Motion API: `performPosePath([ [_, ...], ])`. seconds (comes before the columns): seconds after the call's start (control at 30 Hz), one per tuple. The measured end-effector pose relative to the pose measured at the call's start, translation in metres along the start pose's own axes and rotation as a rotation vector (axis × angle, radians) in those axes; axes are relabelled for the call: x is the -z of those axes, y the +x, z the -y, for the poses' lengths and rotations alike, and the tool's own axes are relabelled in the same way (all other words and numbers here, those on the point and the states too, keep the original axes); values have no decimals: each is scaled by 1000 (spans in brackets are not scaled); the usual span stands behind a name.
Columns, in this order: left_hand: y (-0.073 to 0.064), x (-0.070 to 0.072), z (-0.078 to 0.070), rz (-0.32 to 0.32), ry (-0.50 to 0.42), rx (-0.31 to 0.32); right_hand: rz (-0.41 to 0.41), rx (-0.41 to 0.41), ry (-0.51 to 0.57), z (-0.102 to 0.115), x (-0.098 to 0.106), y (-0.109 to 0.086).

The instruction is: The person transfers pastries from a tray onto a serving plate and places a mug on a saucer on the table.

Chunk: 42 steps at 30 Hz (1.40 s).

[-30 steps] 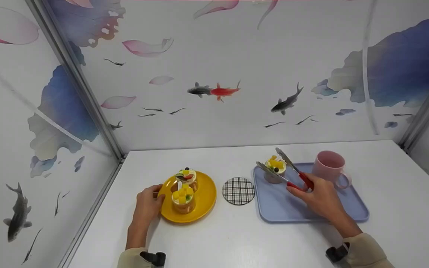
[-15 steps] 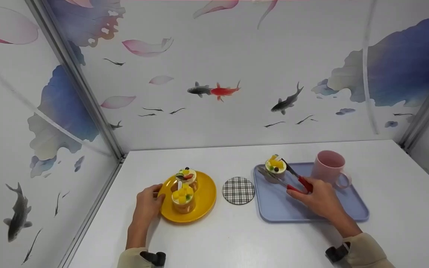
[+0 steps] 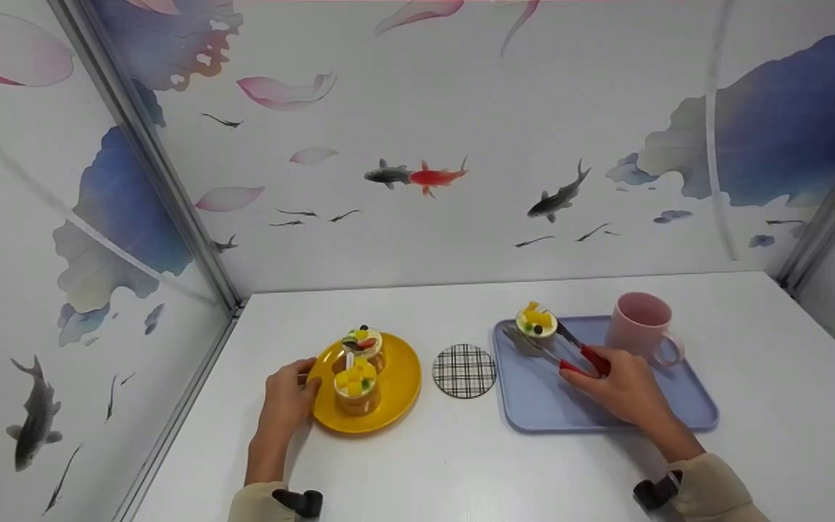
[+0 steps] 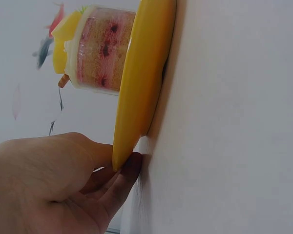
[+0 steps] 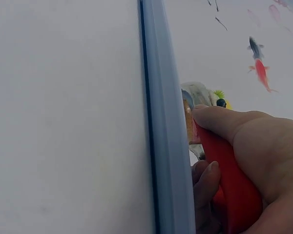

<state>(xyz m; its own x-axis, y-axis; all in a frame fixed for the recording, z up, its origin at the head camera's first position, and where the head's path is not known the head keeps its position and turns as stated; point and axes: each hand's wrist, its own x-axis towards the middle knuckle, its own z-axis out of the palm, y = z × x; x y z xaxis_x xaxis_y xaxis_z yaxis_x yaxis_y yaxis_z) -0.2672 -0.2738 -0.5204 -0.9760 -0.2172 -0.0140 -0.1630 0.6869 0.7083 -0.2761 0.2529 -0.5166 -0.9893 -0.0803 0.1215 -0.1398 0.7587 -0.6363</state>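
Note:
My left hand (image 3: 289,399) pinches the left rim of a yellow plate (image 3: 403,370), thumb on top and fingers beneath, as the left wrist view shows. Two dessert cups topped with fruit stand on it, a nearer mango-topped cup (image 3: 356,388) and a farther cup (image 3: 364,343). In my right hand (image 3: 624,388) is a pair of red-handled tongs (image 3: 594,359). Their metal arms lie on either side of a third dessert cup (image 3: 536,322) at the back left of a blue tray (image 3: 555,406). In the right wrist view, the tray's edge hides part of that cup.
A pink mug (image 3: 638,325) stands at the tray's back right, close to my right hand. Between plate and tray lies a round checked coaster (image 3: 464,371). The white table (image 3: 417,471) meets printed wall panels (image 3: 461,239) at the back and left.
The tongs' arms have lowered and drawn in around the cup on the tray; earlier they were spread wider with tips above it. My left hand and the plate have not moved.

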Motion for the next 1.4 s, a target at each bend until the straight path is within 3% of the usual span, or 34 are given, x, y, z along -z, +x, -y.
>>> performPosePath([
  [0.63, 0, -1, -1, 4, -16, 10, -27, 4, -12, -1, -2, -1],
  [0.87, 0, -1, 0, -26, 26, -23, -51, 33, -18, -1, -3, -2],
  [1.4, -2, 0, -1, -11, 4, -7, -2, -4, -22, 7, -2, -2],
])
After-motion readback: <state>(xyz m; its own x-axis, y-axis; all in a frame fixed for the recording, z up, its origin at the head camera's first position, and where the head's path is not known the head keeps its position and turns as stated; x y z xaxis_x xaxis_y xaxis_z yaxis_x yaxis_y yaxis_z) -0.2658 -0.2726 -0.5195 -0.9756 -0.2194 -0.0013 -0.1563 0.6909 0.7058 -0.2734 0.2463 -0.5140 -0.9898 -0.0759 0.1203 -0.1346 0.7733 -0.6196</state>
